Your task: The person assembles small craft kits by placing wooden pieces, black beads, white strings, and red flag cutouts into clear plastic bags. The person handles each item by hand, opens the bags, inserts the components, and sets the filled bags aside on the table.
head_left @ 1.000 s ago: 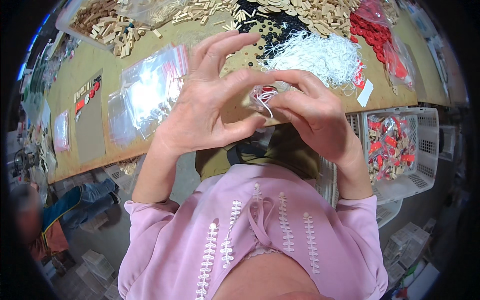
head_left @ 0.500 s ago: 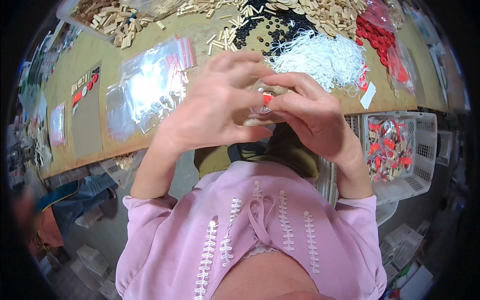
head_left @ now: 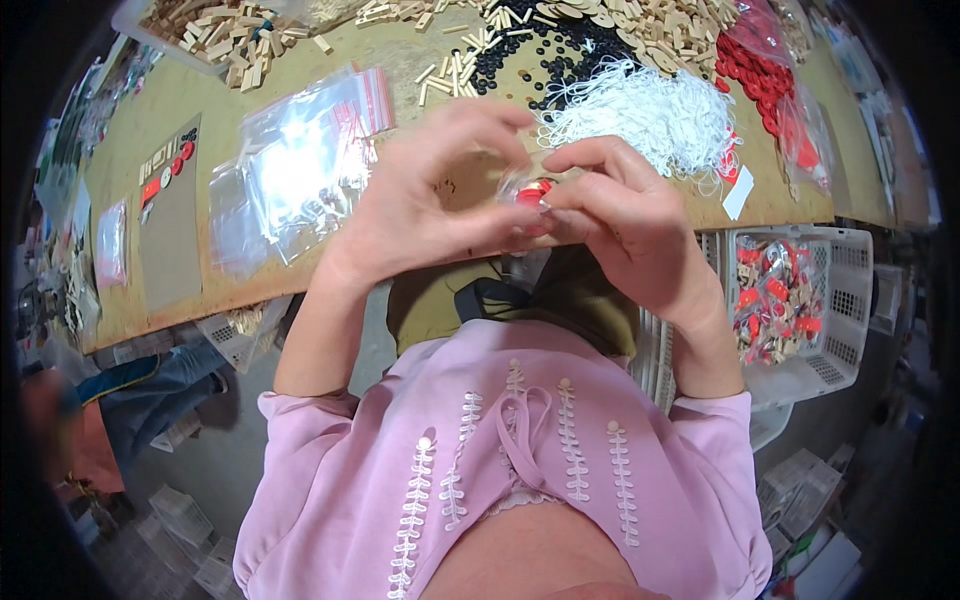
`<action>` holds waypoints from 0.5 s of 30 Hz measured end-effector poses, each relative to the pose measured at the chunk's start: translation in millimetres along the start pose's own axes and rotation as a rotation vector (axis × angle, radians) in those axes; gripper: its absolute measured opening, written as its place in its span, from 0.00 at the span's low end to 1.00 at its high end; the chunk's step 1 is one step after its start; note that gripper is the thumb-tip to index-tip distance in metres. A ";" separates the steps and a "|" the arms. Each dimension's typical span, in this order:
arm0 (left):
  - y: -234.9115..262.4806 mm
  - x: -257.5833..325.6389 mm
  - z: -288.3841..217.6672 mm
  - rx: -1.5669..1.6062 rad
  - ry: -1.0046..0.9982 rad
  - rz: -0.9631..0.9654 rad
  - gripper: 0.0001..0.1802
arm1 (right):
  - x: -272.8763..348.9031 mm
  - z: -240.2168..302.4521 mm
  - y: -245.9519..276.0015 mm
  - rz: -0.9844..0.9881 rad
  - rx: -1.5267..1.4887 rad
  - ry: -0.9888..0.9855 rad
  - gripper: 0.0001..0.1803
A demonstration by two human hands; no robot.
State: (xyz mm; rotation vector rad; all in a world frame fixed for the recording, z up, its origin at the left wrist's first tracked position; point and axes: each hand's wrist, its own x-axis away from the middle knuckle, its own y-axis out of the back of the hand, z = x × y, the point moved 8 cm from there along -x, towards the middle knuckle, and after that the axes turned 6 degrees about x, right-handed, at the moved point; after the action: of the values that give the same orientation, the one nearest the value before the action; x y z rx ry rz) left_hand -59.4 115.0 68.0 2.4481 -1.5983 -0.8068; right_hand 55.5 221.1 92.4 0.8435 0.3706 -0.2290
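My left hand (head_left: 430, 195) and my right hand (head_left: 625, 220) meet over the near edge of the wooden table (head_left: 420, 60). Between their fingertips they pinch a small clear plastic bag (head_left: 528, 190) with red and white pieces inside. Most of the bag is hidden by my fingers. A pile of white strings (head_left: 655, 110) lies just beyond my right hand. A stack of empty clear zip bags (head_left: 295, 170) lies left of my left hand.
Black discs (head_left: 545, 55), wooden sticks (head_left: 225, 30) and red pieces (head_left: 750, 65) are heaped at the table's far side. A white basket (head_left: 800, 300) of filled bags stands at my right, below the table. A grey card with sample pieces (head_left: 165, 215) lies at left.
My left fingers, spread upward before, have curled down onto the small bag. Both hands have stayed together at the table's edge.
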 end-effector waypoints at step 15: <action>-25.4 7.8 33.3 0.362 0.143 -0.253 0.07 | -5.0 -29.8 -5.4 0.068 0.005 -0.065 0.05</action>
State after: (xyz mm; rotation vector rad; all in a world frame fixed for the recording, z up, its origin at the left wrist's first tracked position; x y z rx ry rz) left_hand -52.4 125.7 27.4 2.9263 -1.5152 -0.3785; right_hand 42.3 240.5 72.6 0.8503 0.2796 -0.1938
